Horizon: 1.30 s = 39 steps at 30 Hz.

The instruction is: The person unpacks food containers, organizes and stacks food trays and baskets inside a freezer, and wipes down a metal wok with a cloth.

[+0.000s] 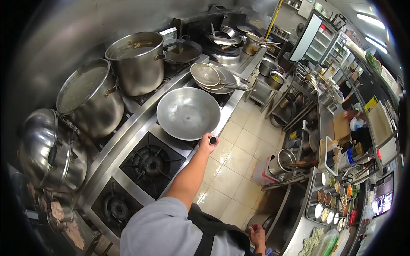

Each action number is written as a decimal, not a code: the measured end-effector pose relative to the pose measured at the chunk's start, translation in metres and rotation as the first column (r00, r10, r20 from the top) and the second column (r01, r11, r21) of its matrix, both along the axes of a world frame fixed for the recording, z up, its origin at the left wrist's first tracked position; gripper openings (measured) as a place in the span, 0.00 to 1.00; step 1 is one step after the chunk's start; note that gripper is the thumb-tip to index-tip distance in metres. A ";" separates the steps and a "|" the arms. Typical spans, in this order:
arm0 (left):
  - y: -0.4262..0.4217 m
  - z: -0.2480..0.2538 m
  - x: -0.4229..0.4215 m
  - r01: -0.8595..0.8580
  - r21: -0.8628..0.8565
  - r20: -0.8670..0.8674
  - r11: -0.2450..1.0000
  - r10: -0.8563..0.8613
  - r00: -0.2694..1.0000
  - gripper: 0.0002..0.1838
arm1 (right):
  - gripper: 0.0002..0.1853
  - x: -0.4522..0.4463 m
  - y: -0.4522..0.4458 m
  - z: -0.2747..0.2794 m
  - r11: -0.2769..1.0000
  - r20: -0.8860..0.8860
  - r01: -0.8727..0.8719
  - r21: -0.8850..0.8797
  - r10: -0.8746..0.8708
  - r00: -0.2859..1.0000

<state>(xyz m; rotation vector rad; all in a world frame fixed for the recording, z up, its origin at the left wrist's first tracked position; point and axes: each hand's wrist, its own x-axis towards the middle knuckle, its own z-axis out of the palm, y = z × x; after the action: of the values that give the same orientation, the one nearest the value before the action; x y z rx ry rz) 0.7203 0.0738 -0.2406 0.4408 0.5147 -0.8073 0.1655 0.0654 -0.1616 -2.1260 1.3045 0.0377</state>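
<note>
Wok [188, 113], centre of the frame: how is it held?

By its short tubular handle [212, 139], round which the left hand [208, 144] is closed. The bowl lies on the range side of that grip, its hollow facing up; whether its base rests on the stove cannot be told.

Why that grip?

Presumably because the handle projects toward the person, keeping the fingers clear of the metal bowl.

And the right hand [257, 235]?

Lower right of centre, at the bottom of the frame: fingers loosely bent and parted, with nothing visible in them. It appears to hang beside the apron [220, 226].

Note the surroundings.

Two stockpots [136, 70], upper left, stand at the back of the range, a position that probably leaves the front burner [152, 163] accessible. Strainers [205, 75], just above the wok, have handles pointing toward the aisle, likely for easy reach. Small containers [328, 199], lower right, are grouped closely, perhaps so that each can be picked out at a glance.

Any legible lettering?

None. The yellow packet [370, 103] at far right may be printed, but is too small to read.
</note>
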 end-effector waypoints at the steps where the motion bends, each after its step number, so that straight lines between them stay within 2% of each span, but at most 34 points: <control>1: 0.004 -0.003 0.001 0.030 -0.004 0.001 1.000 -0.030 1.000 0.13 | 0.19 0.006 -0.003 0.000 1.000 -0.015 -0.025 0.011 0.025 1.000; 3: 0.012 -0.005 0.008 0.110 0.013 -0.081 0.994 -0.109 0.991 0.11 | 0.20 0.011 -0.013 -0.002 0.998 -0.038 -0.050 0.035 0.051 0.998; 4: 0.019 -0.006 0.010 0.162 0.012 0.006 0.987 -0.162 0.987 0.10 | 0.20 0.016 -0.023 -0.005 0.997 -0.054 -0.071 0.042 0.073 0.996; 5: 0.023 0.002 0.009 0.193 0.020 0.019 0.981 -0.193 0.981 0.09 | 0.21 0.018 -0.035 -0.009 0.994 -0.074 -0.092 0.051 0.095 0.993; 7: 0.029 0.021 0.001 0.157 0.160 0.020 0.975 -0.162 0.987 0.07 | 0.22 0.023 -0.061 -0.018 0.990 -0.093 -0.112 0.088 0.120 0.988; 9: 0.034 0.024 -0.002 0.163 0.209 0.063 0.964 -0.180 0.982 0.08 | 0.22 0.035 -0.095 -0.025 0.985 -0.077 -0.112 0.130 0.122 0.989; 11: 0.039 0.015 0.001 0.172 0.165 0.127 0.971 -0.194 0.973 0.07 | 0.23 0.054 -0.132 -0.034 0.983 -0.040 -0.132 0.124 0.138 0.990; 13: 0.044 0.020 0.000 0.172 0.194 0.113 0.966 -0.196 0.974 0.06 | 0.23 0.075 -0.174 -0.045 0.975 -0.003 -0.187 0.122 0.189 0.982; 15: 0.047 0.021 -0.003 0.146 0.148 0.118 0.978 -0.164 0.979 0.07 | 0.21 0.100 -0.210 -0.045 0.964 0.046 -0.246 0.105 0.242 0.969; 19: 0.043 0.045 -0.016 0.110 0.244 -0.020 0.964 -0.109 0.994 0.09 | 0.19 0.162 -0.288 -0.048 0.905 0.135 -0.413 0.099 0.399 0.907; 23: 0.038 0.049 -0.025 0.015 0.297 0.042 0.955 -0.029 0.999 0.09 | 0.19 0.247 -0.346 -0.047 0.813 0.215 -0.569 0.124 0.538 0.815; 26: 0.029 0.037 -0.025 -0.066 0.250 0.103 0.966 0.041 0.994 0.09 | 0.21 0.313 -0.360 -0.014 0.785 0.382 -0.592 0.183 0.498 0.778; 27: 0.023 0.042 -0.028 -0.076 0.237 0.025 0.969 0.072 0.997 0.08 | 0.21 0.333 -0.364 -0.015 0.764 0.410 -0.609 0.214 0.496 0.766; 29: 0.011 0.039 -0.029 -0.094 0.217 0.054 0.972 0.084 0.995 0.08 | 0.21 0.377 -0.368 -0.024 0.714 0.474 -0.646 0.270 0.486 0.734; 31: 0.001 0.041 -0.029 -0.064 0.275 0.100 0.959 0.038 0.994 0.08 | 0.21 0.418 -0.369 -0.022 0.646 0.441 -0.686 0.335 0.536 0.720; 33: 0.000 0.029 -0.021 0.029 0.359 0.064 0.933 -0.055 0.996 0.08 | 0.21 0.451 -0.366 -0.018 0.604 0.447 -0.711 0.360 0.557 0.700; 35: 0.003 0.022 -0.015 0.155 0.326 0.040 0.933 -0.177 0.983 0.11 | 0.21 0.481 -0.370 -0.006 0.601 0.489 -0.729 0.326 0.553 0.675; 36: 0.008 0.010 -0.017 0.165 0.310 0.025 0.936 -0.182 0.983 0.13 | 0.20 0.495 -0.376 0.010 0.592 0.489 -0.752 0.288 0.585 0.647; 37: 0.013 0.000 -0.018 0.188 0.331 -0.049 0.925 -0.182 0.982 0.16 | 0.20 0.504 -0.383 0.026 0.610 0.486 -0.736 0.292 0.569 0.664; 39: 0.024 0.007 -0.016 0.272 0.437 -0.050 0.857 -0.279 0.959 0.16 | 0.19 0.532 -0.397 0.049 0.639 0.503 -0.712 0.291 0.531 0.682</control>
<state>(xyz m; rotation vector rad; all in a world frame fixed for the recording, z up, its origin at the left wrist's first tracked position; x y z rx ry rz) 0.7043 0.0977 -0.2335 0.9585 0.6313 -0.9635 0.6973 -0.3316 -0.1128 -1.9201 0.2155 0.2126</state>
